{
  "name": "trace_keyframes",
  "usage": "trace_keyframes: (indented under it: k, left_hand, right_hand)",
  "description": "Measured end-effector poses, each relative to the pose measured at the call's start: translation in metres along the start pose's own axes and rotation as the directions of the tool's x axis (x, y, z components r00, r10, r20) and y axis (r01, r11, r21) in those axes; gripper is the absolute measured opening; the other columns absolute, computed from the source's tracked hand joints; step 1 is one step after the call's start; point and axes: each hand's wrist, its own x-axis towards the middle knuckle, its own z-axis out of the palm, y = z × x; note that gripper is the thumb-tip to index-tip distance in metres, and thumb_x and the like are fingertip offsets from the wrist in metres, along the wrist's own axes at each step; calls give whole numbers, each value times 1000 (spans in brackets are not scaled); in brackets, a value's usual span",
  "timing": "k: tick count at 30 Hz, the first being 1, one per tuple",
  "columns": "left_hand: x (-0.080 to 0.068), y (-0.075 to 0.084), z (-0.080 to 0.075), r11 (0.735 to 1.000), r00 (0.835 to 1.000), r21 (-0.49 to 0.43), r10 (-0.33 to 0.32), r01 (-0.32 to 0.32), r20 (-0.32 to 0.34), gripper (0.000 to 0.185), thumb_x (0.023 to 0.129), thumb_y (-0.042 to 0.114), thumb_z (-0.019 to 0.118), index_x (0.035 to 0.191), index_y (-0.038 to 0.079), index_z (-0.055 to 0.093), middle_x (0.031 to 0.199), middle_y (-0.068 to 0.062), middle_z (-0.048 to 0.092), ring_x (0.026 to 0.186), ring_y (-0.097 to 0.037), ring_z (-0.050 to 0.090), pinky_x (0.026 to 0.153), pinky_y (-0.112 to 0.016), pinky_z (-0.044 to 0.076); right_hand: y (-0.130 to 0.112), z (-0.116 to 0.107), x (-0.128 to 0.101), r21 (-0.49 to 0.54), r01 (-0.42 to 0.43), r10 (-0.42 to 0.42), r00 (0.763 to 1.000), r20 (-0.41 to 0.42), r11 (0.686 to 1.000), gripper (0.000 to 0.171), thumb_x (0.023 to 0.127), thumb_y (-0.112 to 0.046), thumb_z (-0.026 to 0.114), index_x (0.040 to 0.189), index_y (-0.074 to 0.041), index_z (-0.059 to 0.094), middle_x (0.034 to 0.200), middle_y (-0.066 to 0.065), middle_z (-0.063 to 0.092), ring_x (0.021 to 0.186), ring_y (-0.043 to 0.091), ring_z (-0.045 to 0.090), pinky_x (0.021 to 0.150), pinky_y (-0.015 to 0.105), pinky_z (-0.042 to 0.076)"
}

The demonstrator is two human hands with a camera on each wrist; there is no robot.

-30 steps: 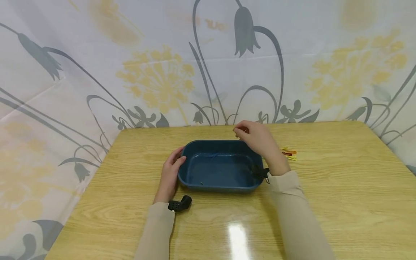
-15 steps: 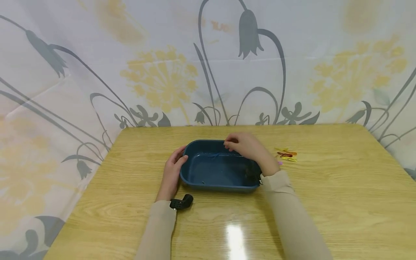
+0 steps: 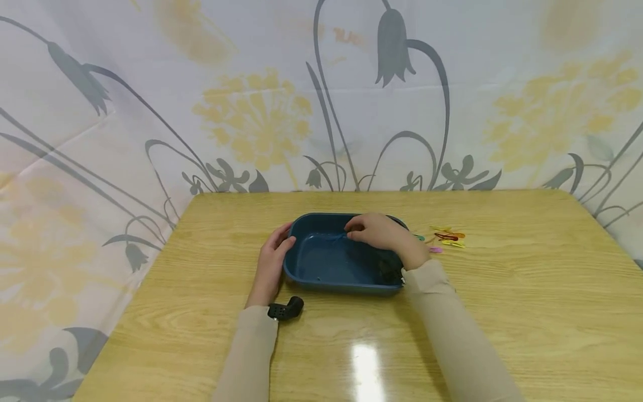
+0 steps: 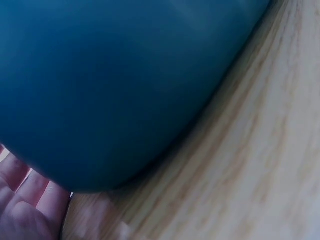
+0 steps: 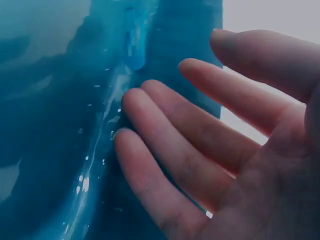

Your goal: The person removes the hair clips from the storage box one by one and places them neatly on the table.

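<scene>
Right wrist view alone shows fingers [image 5: 165, 130] near blue clip [image 5: 135, 42]

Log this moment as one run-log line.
left hand: rests on blue tub | right hand: open inside tub | clips: on table

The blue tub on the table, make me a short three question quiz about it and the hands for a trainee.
1. True or false: the left hand rests against the outside of the blue tub.
2. Where is the right hand? A) flat on the table beside the tub B) reaching into the tub near its far wall C) raised in front of the curtain
3. What lies on the table to the right of the tub?

Key
1. True.
2. B; the right wrist view shows relaxed fingers over the wet inside.
3. A small cluster of colourful clips.
</scene>
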Motion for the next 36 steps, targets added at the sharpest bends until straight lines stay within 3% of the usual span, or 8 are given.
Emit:
trace_keyframes:
  k: [8,17,24,30,36]
  left_hand:
    - [2,-1,6,1000,1000,-10,2,-2,5,33,92,24,55,125,26,54,128,5,52,119,-13,46,103,-35,33]
    - [0,-1,2,1000,1000,-21,-4,4,11,34,92,24,55,127,25,53,130,3,51,121,-15,45,103,-36,33]
    - [2,-4,0,1000,1000,-7,9,-9,-2,33,92,25,55,125,25,54,127,4,53,119,-13,46,103,-35,33]
    - [1,-2,0,1000,1000,-15,19,-19,-3,35,92,23,55,126,22,53,129,2,52,120,-14,46,104,-37,33]
    - [1,-2,-2,1000,1000,-5,25,-25,8,36,92,22,54,128,20,52,130,0,52,121,-15,46,104,-37,33]
  right_hand:
    - [-4,2,6,-108,-34,43,996,81,994,40,94,-26,51,130,-9,52,127,10,55,109,25,55,91,43,43]
    - [2,8,18,63,-87,75,982,175,994,46,94,-22,52,137,-8,41,108,8,61,86,16,59,73,31,50]
    - [2,10,29,54,-133,113,955,273,990,50,93,-22,52,139,-7,37,93,6,59,75,16,56,66,29,48]
    - [-3,9,31,29,-132,118,949,292,991,45,94,-17,50,136,-5,40,93,8,58,76,18,55,64,29,47]
    - [-13,13,36,-40,-176,180,944,278,984,36,94,-16,50,129,-7,45,86,6,57,72,16,53,61,28,45]
